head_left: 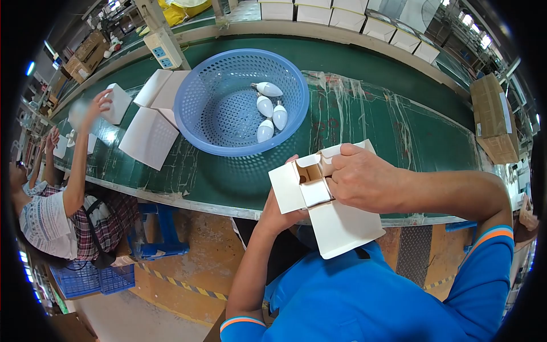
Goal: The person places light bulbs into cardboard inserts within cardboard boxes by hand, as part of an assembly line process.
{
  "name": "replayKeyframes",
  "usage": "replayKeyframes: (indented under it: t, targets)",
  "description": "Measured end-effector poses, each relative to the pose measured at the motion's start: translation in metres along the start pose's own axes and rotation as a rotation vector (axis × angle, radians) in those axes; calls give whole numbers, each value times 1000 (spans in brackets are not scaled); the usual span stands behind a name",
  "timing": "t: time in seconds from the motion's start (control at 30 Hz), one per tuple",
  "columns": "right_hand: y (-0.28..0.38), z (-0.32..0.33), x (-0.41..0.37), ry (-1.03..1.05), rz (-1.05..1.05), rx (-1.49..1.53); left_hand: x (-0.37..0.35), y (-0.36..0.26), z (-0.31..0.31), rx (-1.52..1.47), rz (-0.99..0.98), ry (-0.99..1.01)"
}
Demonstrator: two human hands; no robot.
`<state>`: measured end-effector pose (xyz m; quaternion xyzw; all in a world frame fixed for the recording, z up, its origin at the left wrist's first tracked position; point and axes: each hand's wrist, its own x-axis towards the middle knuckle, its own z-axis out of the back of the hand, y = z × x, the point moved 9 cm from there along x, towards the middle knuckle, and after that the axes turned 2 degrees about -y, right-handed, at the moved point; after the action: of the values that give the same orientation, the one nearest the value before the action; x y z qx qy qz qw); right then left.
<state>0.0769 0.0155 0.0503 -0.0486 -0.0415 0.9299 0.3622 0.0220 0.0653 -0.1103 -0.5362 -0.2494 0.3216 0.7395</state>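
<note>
An open white cardboard box (303,194) with its flaps spread is held over the table's near edge. My left hand (278,212) is wrapped round its left side and underside. Inside the box, small compartments with brown inner walls show. My right hand (362,179) is closed at the box's right part, fingers bent down at the opening; what they hold, if anything, is hidden. Beyond the box stands a blue perforated basket (188,122), with several white bulbs (265,106) lying in its right side.
The green table (399,137) has scuffed tape strips. White open cartons (149,137) lie left of the basket. A co-worker (51,216) reaches over the table at the left. A brown carton (493,119) stands at the right, and white boxes (347,20) line the back shelf.
</note>
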Motion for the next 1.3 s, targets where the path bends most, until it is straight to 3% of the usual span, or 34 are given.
replayKeyframes:
  t: [0.2,0.27,0.3,0.33,0.37,0.4,0.43,0.63,0.7,0.8,0.87,0.9,1.0,1.03,1.1,1.17,1.23,1.3]
  targets:
    - [0,13,-3,-30,25,-87,1,-3,-1,-33,-33,-3]
    - [2,6,-5,-33,15,-64,2,-8,1,150,-137,-67]
    - [1,3,-2,-34,12,-35,3,-12,1,122,-92,-33]
    - [-2,4,-2,-68,11,29,-1,-24,6,171,-303,-142]
    - [1,8,-1,-104,48,17,0,-20,9,46,-291,-170]
    - [1,9,-2,-83,37,16,-1,-28,11,190,-348,-200]
    - [1,9,-1,-54,19,18,-3,-41,16,86,-297,-171]
    - [-2,6,4,115,26,-36,1,-33,7,173,-346,-110]
    - [1,5,1,59,45,-36,0,-28,7,113,-359,-124]
    - [6,8,-1,-1,69,-49,-25,-53,31,197,-317,-185]
    - [4,10,-1,-18,69,-54,-49,-75,45,530,-246,-146]
    - [4,8,0,4,72,-53,-58,-95,49,538,-243,-143]
    - [4,3,0,20,63,-17,-83,-168,65,456,-350,-442]
    - [2,2,1,22,48,8,-88,-182,56,419,-497,-510]
    - [0,4,1,0,56,52,-90,-210,31,638,-643,-547]
    - [0,3,-1,-9,55,97,-73,-200,12,678,-596,-541]
    - [-6,11,-2,-161,13,204,-63,-188,7,717,-558,-534]
    - [-5,8,-3,-127,20,139,-66,-176,3,731,-573,-540]
